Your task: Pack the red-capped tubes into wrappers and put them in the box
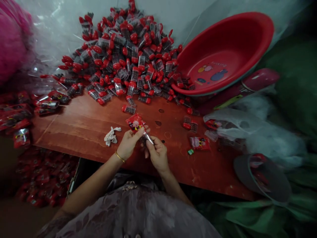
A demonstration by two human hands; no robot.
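Just above the table's front edge, my left hand (128, 142) is closed on a small red printed packet (135, 121), thumb on top. My right hand (158, 154) is closed beside it, its thumb pressing on a shiny clear end (149, 137), perhaps part of the same packet. Fingers partly cover where the two meet, so what lies inside cannot be told. Farther back rises a big heap of small clear containers with red caps and dark contents (135, 54). One capped container (128, 109) lies apart, close beyond the packet.
Left of my hands is a crumpled white scrap (111, 136). A red basin (228, 43) leans at the heap's right. On the right are a red packet (200, 143), plastic bags (274, 138) and a grey bin (262, 178). Filled packets (15, 115) pile up left.
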